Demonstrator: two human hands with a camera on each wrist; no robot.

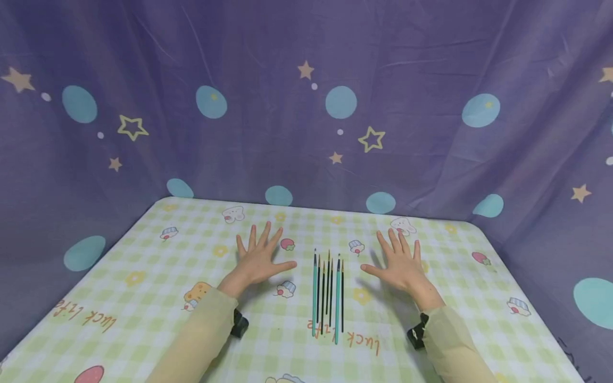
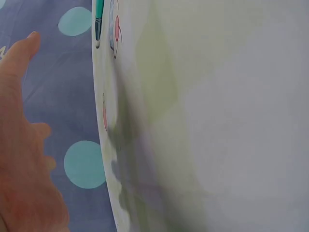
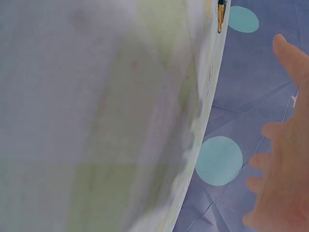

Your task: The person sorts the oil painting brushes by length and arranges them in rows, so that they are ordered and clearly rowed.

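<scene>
Several slim paintbrushes lie side by side in the middle of the table, bristle ends pointing away from me. Two have teal handles, a left teal paintbrush and a longer-reaching right teal paintbrush; the others, such as the rightmost black paintbrush, are black with gold-coloured ferrules. My left hand hovers left of the row, fingers spread and holding nothing. On the other side, my right hand is likewise spread and apart from the brushes. Each wrist view catches just one brush tip, teal-handled on the left, gold-ferruled on the right.
A green-and-white checked tablecloth with printed cupcakes, strawberries and flowers covers the table. Behind and beside it hangs a purple curtain with stars and teal dots. Black wrist straps show at both sleeves.
</scene>
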